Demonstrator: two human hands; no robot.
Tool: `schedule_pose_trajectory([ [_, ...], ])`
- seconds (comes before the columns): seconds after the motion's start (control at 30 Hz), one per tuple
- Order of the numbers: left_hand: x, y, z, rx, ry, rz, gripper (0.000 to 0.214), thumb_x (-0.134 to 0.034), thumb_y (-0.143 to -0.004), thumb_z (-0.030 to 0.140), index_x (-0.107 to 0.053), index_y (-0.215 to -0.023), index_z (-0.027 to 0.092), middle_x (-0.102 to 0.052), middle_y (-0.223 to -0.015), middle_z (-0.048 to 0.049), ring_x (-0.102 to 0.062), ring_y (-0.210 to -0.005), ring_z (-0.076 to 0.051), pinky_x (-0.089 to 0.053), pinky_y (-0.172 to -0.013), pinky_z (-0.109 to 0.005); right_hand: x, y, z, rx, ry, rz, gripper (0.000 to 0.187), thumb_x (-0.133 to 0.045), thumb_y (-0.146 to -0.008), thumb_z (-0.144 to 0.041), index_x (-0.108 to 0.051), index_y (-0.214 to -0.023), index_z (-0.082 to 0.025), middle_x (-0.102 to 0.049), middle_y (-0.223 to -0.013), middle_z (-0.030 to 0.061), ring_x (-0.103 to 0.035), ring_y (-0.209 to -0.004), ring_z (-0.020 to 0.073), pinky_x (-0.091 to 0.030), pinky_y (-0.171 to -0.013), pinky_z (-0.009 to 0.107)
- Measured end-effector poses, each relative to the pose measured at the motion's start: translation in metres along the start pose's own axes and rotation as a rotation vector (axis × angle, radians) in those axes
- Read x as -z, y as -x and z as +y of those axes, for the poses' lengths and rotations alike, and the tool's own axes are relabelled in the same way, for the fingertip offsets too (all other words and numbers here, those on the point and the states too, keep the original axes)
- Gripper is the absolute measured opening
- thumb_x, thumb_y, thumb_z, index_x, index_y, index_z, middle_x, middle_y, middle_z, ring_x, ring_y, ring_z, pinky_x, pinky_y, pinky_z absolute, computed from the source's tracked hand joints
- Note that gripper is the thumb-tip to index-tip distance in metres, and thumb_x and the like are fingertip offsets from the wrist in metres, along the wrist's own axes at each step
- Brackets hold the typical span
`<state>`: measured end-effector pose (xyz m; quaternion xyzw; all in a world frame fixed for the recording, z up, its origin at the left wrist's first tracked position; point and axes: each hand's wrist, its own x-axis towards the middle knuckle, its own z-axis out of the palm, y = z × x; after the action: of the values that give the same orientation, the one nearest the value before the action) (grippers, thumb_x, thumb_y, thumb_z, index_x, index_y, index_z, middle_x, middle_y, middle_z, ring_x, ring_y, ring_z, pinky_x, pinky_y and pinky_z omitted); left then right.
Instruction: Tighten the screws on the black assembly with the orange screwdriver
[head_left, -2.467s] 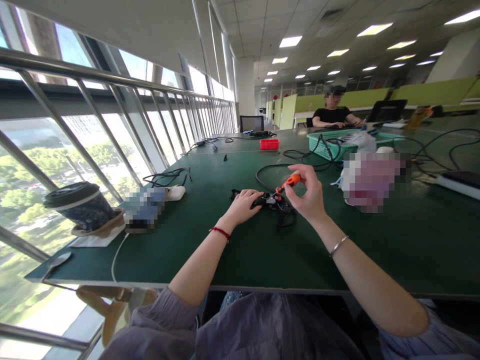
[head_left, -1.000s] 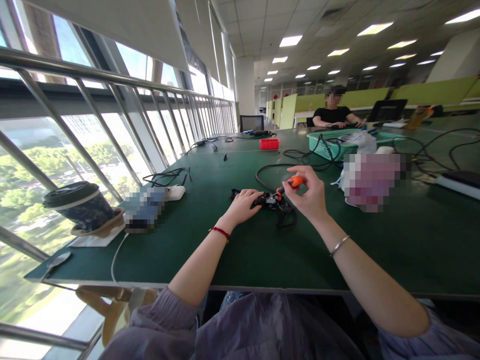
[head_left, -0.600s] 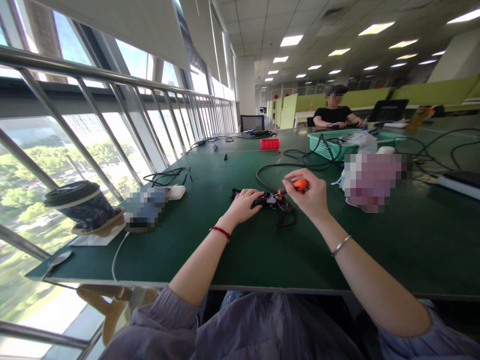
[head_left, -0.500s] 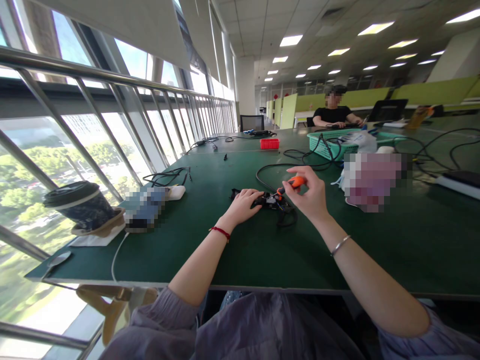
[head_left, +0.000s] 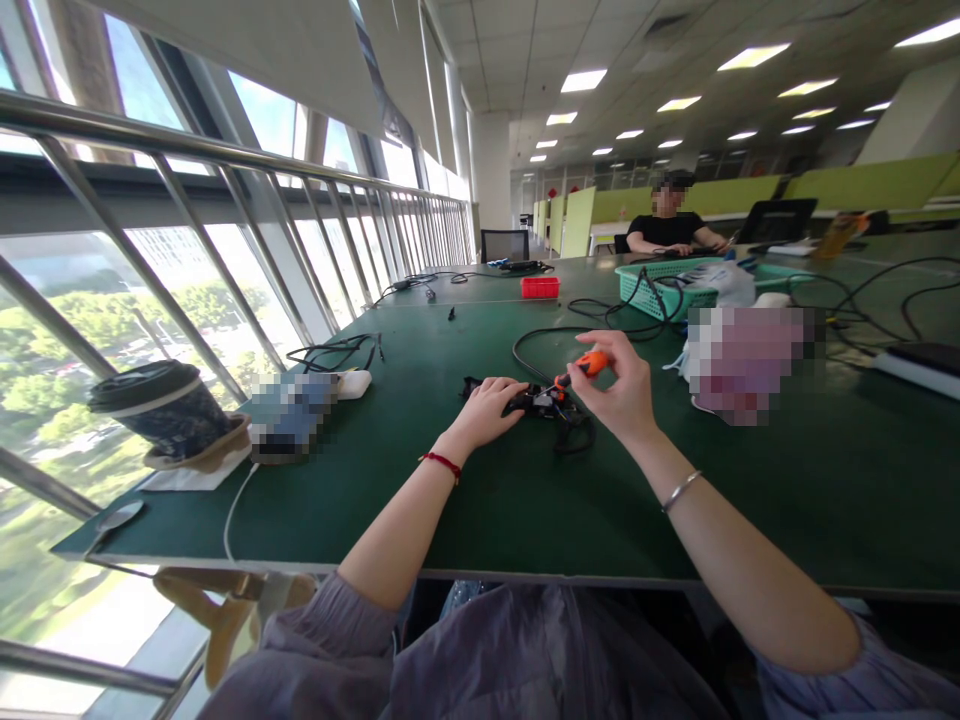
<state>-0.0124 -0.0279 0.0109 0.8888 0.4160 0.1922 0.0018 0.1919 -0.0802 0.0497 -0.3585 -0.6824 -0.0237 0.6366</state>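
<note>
My right hand (head_left: 619,385) pinches a small orange-handled screwdriver (head_left: 583,367), tilted with its tip down on a small black device (head_left: 541,402) with wires on the green table (head_left: 480,490). My left hand (head_left: 486,410) rests on the device's left side, fingers curled over it and pressing it to the table. A black cable (head_left: 574,437) loops from under the device towards me.
A lidded paper cup (head_left: 161,412) lies on its side at the left edge, by a blurred object (head_left: 289,418). A red box (head_left: 539,288) and a green basket (head_left: 660,285) with cables sit farther back. A blurred pink thing (head_left: 742,360) lies right. Another person (head_left: 667,225) sits at the far end.
My right hand has turned the screwdriver back and forth at the same spot, the handle tipping slightly. My left hand has stayed put on the device.
</note>
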Motion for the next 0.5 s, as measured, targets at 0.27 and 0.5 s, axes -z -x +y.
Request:
schedule_pose_trajectory([
  [0.27,-0.0004,-0.0003,-0.0004,-0.005,0.002,0.002,0.044,-0.053,-0.089,0.029,-0.051,-0.133,0.023,-0.055,-0.131,-0.0071,-0.046,-0.122,-0.025,-0.039,-0.107,-0.042,-0.0005,0.0003,0.0034,0.02,0.028,-0.009,0.015,-0.062,-0.076,-0.027,-0.061,-0.09,-0.022,-0.062,-0.074,0.0001,-0.058,-0.065,0.0149,-0.048,-0.062,0.028],
  [0.5,-0.0005,-0.0003,-0.0005,-0.005,0.004,0.006,0.044,-0.053,-0.089,0.028,-0.051,-0.133,0.022,-0.055,-0.131,-0.0081,-0.046,-0.122,-0.025,-0.039,-0.107,-0.043,-0.0006,0.0004,0.0025,0.008,0.034,0.003,0.02,-0.063,-0.074,-0.025,-0.06,-0.093,-0.022,-0.06,-0.072,-0.0013,-0.056,-0.06,0.0134,-0.048,-0.061,0.028],
])
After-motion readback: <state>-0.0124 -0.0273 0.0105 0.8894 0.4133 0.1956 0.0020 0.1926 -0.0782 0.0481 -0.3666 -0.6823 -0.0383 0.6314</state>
